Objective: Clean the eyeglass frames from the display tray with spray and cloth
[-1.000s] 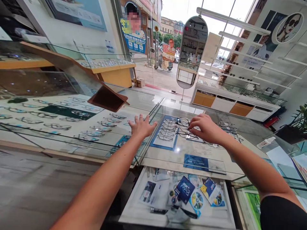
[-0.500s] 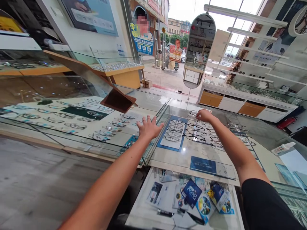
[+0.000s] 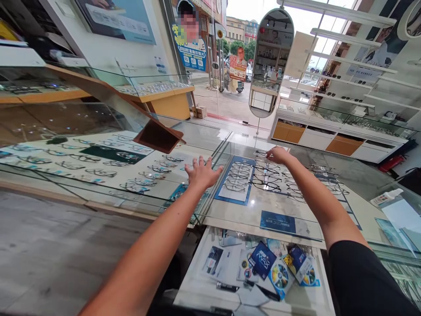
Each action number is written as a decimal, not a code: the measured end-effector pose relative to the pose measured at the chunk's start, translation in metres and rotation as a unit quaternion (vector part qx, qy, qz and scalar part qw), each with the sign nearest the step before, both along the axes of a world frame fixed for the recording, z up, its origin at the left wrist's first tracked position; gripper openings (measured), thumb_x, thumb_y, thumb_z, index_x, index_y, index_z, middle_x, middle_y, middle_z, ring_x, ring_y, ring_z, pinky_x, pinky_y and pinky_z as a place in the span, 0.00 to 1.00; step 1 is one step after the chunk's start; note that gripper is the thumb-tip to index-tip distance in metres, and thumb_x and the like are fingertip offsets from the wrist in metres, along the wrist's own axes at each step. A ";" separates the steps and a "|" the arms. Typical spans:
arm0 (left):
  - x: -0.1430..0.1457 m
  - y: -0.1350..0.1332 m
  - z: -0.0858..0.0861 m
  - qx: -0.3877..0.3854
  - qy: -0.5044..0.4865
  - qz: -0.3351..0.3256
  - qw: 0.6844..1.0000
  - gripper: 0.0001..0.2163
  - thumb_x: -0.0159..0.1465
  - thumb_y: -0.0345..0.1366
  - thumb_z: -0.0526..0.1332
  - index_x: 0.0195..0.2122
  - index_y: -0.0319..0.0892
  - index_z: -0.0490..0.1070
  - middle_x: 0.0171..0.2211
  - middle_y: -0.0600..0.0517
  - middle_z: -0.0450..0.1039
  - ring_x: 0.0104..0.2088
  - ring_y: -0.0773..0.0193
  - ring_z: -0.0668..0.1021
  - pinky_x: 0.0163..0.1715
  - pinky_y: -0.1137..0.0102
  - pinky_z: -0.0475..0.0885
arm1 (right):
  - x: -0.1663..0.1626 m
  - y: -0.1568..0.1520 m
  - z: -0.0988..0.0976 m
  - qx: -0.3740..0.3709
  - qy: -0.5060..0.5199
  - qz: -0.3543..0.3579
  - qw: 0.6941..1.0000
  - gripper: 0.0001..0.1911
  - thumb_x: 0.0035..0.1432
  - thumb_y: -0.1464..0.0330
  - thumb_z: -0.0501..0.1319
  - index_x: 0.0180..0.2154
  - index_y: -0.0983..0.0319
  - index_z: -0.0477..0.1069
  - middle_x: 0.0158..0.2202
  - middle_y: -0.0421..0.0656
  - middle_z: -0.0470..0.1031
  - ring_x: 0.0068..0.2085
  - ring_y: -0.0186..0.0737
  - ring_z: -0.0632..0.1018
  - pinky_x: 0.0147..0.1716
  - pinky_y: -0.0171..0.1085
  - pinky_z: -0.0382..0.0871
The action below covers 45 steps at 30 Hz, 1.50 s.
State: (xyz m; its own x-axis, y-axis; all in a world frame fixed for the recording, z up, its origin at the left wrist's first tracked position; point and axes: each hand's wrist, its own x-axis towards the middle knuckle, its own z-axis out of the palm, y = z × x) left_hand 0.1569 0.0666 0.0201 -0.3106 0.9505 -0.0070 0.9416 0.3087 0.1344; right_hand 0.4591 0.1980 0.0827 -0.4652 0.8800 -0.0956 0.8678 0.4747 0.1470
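My left hand (image 3: pixel 201 172) has its fingers spread over the glass top of the display counter, near the seam between two cases, and holds nothing. At the far end of the right-hand case, my right hand (image 3: pixel 278 155) pinches the right side of a pair of eyeglasses (image 3: pixel 261 153); its fingertips are partly hidden. Nearer to me lie dark-rimmed eyeglasses (image 3: pixel 267 184) in a column. Left of them, several thin frames rest on a blue-bordered white board (image 3: pixel 245 202). More eyeglasses (image 3: pixel 295 196) lie beneath my right forearm.
An open drawer (image 3: pixel 192 285) below the counter holds leaflets, packets and discs. A blue card (image 3: pixel 278 222) lies near the front edge. A brown angled stand (image 3: pixel 158 134) rises from the left case. An oval mirror (image 3: pixel 272 61) stands beyond. At right is a white bottle (image 3: pixel 386 197).
The eyeglasses in my right hand look slightly lower and flatter against the other frames. My left hand stays spread in about the same place; the whole view has shifted a little.
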 end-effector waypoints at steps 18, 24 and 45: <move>0.002 -0.003 0.004 0.013 -0.009 0.000 1.000 0.38 0.71 0.58 0.42 0.76 0.41 0.52 0.77 0.37 0.47 0.76 0.36 0.52 0.69 0.36 0.51 | -0.042 -0.191 0.044 -0.008 0.280 0.168 0.945 0.03 0.60 0.71 0.58 0.35 0.59 0.70 0.35 0.44 0.77 0.37 0.41 0.74 0.37 0.37 0.62; 0.002 -0.003 0.008 0.001 -0.018 -0.001 1.000 0.39 0.71 0.59 0.41 0.77 0.41 0.50 0.77 0.37 0.44 0.76 0.36 0.50 0.69 0.37 0.50 | -0.044 -0.309 -0.012 -0.227 0.215 0.329 0.891 0.07 0.57 0.70 0.63 0.29 0.55 0.66 0.30 0.40 0.76 0.32 0.39 0.72 0.31 0.37 0.60; 0.000 -0.005 0.006 0.000 -0.017 0.006 1.000 0.40 0.70 0.61 0.41 0.77 0.42 0.50 0.77 0.39 0.45 0.76 0.37 0.48 0.70 0.37 0.47 | -0.117 -0.120 -0.154 -0.126 0.139 -0.020 0.982 0.12 0.68 0.66 0.58 0.48 0.60 0.77 0.45 0.49 0.82 0.46 0.45 0.79 0.40 0.37 0.64</move>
